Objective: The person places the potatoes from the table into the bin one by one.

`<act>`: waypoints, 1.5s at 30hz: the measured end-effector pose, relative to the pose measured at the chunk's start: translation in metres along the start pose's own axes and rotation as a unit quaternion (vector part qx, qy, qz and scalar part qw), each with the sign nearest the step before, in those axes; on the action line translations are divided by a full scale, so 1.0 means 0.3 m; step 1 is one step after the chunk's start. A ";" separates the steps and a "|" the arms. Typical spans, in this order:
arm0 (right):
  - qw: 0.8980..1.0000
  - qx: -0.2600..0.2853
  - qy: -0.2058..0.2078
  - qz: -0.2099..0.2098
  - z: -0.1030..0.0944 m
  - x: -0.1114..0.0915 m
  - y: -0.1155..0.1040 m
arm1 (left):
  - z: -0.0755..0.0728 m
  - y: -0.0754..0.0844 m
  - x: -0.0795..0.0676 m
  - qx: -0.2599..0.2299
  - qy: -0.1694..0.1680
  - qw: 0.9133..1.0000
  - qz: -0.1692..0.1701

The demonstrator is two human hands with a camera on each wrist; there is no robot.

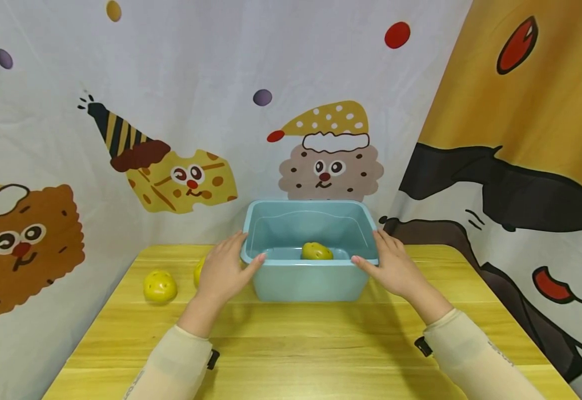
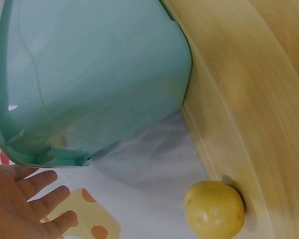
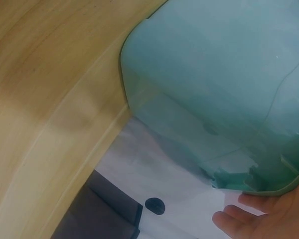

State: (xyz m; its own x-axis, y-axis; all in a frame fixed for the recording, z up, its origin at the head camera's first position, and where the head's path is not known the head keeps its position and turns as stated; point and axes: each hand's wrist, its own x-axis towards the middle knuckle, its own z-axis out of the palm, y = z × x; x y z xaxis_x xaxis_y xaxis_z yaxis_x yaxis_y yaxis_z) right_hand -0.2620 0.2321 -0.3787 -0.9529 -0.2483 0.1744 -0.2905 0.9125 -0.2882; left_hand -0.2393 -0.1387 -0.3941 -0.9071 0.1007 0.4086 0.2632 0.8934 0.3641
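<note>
Closest to me are two pale sleeves, the left sleeve and the right sleeve, with a small black strap showing just behind the left grip and another black strap just behind the right one. Ahead of them, the person's left hand grasps the near left corner of a light blue tub, thumb along the front rim and fingers against the side. The right hand grasps the near right corner in much the same way; from the wrists, I can see fingers up against the edge of the rim on both sides. The tub stands upright between the two grips, on a yellow wooden table that runs back under both arms. Inside it, between the hands, a yellow potato lies on the bottom. Just beyond the left hand and partly hidden by it is a second potato, while a third potato sits out to the left of that grip, apart from the tub. Farther off, past both hands, hangs a white printed cloth, with a cheese figure up beyond the left grip and a pinkish biscuit figure straight behind the tub
</note>
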 end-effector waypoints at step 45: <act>1.000 0.000 0.003 0.002 0.005 -0.002 0.004 | -0.024 -0.153 -0.087 0.006 0.025 1.000 -0.007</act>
State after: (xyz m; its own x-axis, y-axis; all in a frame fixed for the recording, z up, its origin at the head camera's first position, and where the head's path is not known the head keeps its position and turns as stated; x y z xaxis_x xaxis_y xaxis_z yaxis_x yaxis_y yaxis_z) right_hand -0.2620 0.2328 -0.3805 -0.9536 -0.2425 0.1783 -0.2864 0.9133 -0.2895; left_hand -0.2253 -0.1856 -0.4153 -0.8935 0.0659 0.4442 0.2455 0.8999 0.3603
